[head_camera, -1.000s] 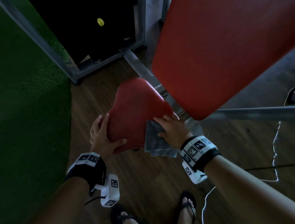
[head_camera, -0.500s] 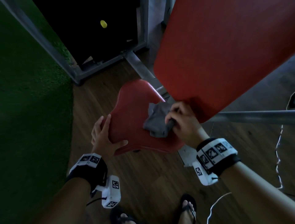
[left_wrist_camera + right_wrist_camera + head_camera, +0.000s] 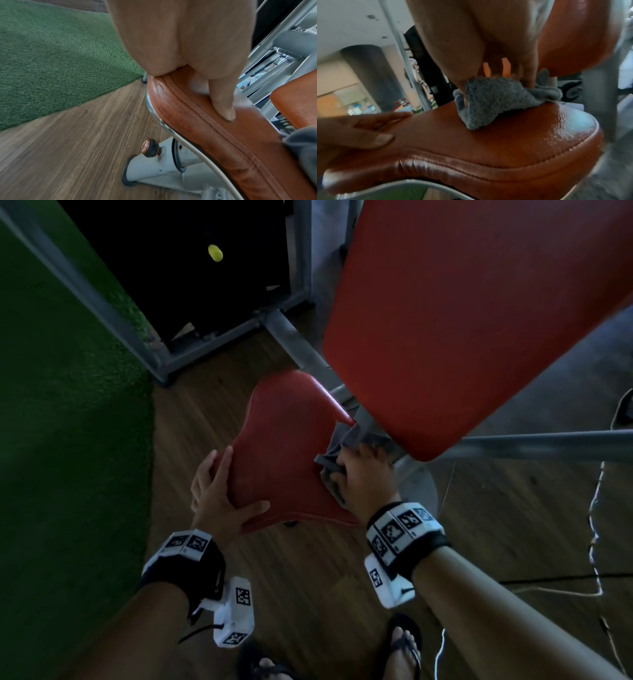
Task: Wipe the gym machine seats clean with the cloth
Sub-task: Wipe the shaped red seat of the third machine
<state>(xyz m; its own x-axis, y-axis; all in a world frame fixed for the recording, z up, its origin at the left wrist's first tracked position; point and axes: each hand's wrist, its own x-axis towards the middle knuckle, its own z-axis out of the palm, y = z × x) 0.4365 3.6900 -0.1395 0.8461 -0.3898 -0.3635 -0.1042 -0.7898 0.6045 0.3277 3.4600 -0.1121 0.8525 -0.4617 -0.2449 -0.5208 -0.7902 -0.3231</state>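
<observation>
The red padded seat (image 3: 284,453) of the gym machine sits low in the head view, under a large red back pad (image 3: 462,313). My right hand (image 3: 363,477) grips a grey cloth (image 3: 337,451) and presses it on the seat's right side, near the gap below the back pad. In the right wrist view the cloth (image 3: 493,100) is bunched under my curled fingers on the glossy seat (image 3: 488,146). My left hand (image 3: 219,491) holds the seat's front left edge, thumb on top. The left wrist view shows that thumb (image 3: 223,102) lying on the seat (image 3: 214,128).
Green turf (image 3: 68,422) covers the floor on the left, wood flooring (image 3: 308,594) lies below the seat. A grey frame with a dark weight stack (image 3: 191,268) stands behind. A steel bar (image 3: 548,443) runs to the right. Cables (image 3: 596,525) trail on the floor. The seat post knob (image 3: 149,148) sits underneath.
My right hand has moved the cloth back and forth over the seat's right side; it now sits nearer the back pad's lower edge. The left hand has kept its hold on the seat.
</observation>
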